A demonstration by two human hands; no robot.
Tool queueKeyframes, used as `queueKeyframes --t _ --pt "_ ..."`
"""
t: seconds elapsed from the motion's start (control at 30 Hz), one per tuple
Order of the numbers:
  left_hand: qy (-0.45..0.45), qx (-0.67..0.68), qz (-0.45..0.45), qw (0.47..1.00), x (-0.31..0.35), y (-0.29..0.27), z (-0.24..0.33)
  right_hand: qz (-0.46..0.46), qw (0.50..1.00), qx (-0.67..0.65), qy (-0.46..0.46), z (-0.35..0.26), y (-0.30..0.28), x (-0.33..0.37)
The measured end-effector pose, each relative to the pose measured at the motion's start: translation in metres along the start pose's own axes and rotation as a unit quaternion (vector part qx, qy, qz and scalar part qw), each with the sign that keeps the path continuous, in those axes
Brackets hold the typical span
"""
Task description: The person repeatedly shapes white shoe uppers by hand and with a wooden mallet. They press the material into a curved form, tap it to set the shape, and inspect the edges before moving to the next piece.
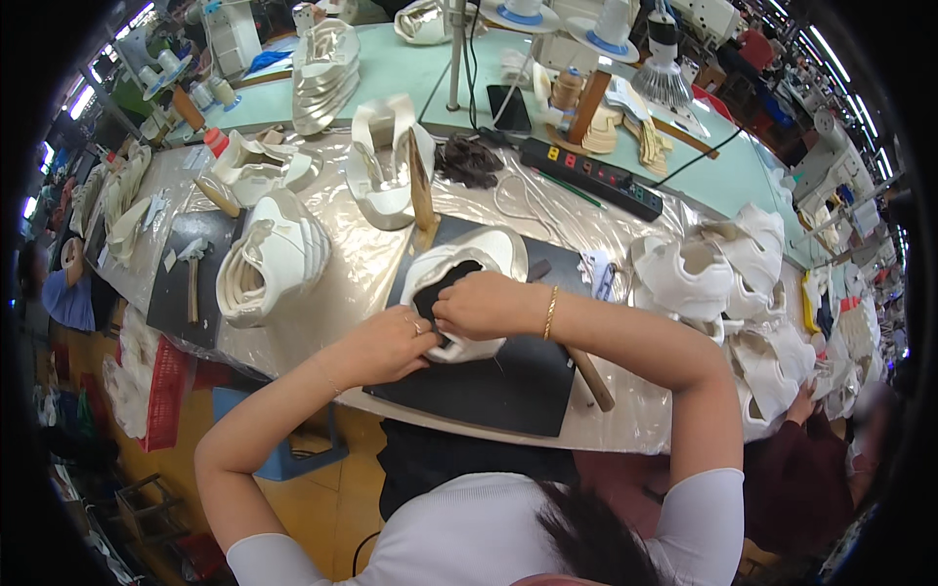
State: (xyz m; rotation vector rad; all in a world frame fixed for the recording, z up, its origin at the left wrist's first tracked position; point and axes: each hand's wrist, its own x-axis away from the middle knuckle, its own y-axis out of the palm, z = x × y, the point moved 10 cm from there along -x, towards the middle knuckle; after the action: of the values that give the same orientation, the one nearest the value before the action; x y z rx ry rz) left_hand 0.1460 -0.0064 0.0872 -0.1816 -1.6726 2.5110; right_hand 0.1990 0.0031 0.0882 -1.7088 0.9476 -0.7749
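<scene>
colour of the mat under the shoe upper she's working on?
Black. The mat lies under the white shoe upper; the head view shows it plainly.

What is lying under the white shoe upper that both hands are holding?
A black mat lies under the white shoe upper. The left hand and right hand cover its near edge.

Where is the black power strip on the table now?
In the head view, the black power strip lies at upper right of centre, beyond the white shoe upper that both hands hold, beside a green pencil.
</scene>
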Motion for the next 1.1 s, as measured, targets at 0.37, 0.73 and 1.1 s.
queueKeyframes --t 0.37,0.73,1.1 --pt "-0.014 0.047 -0.034 0.998 -0.035 0.008 0.026 -0.299 0.939 -0.127 0.113 0.044 0.007 0.022" --pt "-0.08 -0.303 0.13 0.941 -0.037 0.011 0.036 0.107 0.981 0.105 0.122 0.018 0.001 0.037" --pt "-0.211 -0.261 0.171 0.926 -0.024 0.048 0.024 0.347 0.908 0.022 0.234 0.021 0.019 0.074"
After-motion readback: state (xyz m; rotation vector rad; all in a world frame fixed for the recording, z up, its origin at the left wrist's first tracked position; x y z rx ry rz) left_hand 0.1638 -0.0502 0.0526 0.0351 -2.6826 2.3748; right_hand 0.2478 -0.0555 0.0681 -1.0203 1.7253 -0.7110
